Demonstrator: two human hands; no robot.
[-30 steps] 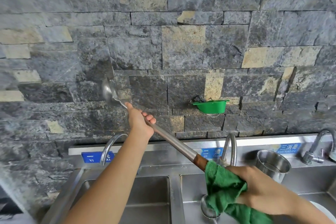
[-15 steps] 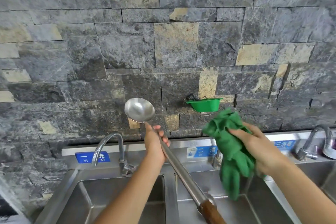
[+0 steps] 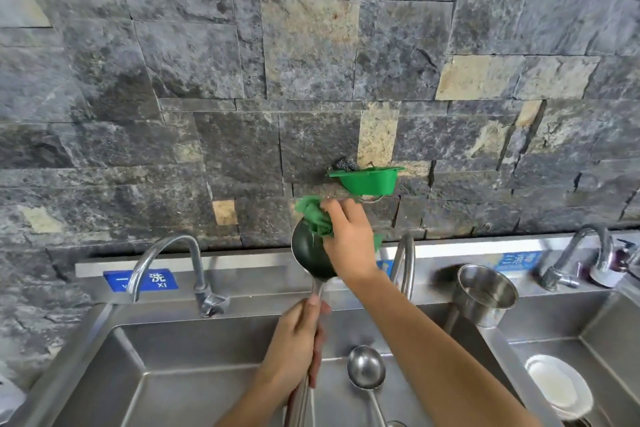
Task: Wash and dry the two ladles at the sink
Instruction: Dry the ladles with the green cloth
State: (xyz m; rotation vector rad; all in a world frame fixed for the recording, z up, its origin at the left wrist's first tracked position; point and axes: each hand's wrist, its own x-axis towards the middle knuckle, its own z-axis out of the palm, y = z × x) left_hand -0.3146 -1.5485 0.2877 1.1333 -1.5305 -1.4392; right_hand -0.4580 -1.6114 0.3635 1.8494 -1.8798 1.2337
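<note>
Two ladles: one under the cloth, one lying in the basin

Left hand [image 3: 299, 336] wraps fingers and thumb round the steel handle of the held ladle [image 3: 308, 262], with the bowl up at 12 o'clock from that hand, above the sink [image 3: 194, 350]. Right hand [image 3: 349, 246] has its fingers curled on a green cloth [image 3: 311, 215] and presses it to the bowl. The cloth is bunched at the bowl's 12 to 2 o'clock. Bowl reads dark; can't tell if it's wet or dry.

Second ladle [image 3: 366, 371] lies in the basin at 4 o'clock of the left hand, with its handle running toward 6 o'clock. No hand is on it.

Progress, my read: ladle one is at the drying step, so its wash is likely done. No water shows at any tap. Can't tell whether the second ladle is washed, and its drying is probably left. Call it about halfway.

Surface: stainless multi-basin sink.
- Left tap [image 3: 207, 298] sits at 8 o'clock of the held bowl.
- Middle tap [image 3: 408, 263] is at its 3 o'clock, and a third tap [image 3: 554, 278] is further out the same way.
- Steel pot [image 3: 485, 295] stands on the ledge at 4 o'clock of the middle tap.
- White plates [image 3: 557, 388] are stacked in the right basin.
- Blue label [image 3: 152, 279] sits behind the left tap.

Room: rough grey and tan stone wall. A green dish [image 3: 369, 182] is fixed to it at 12 o'clock of the right hand, with a scourer [image 3: 344, 163] at its left edge.
</note>
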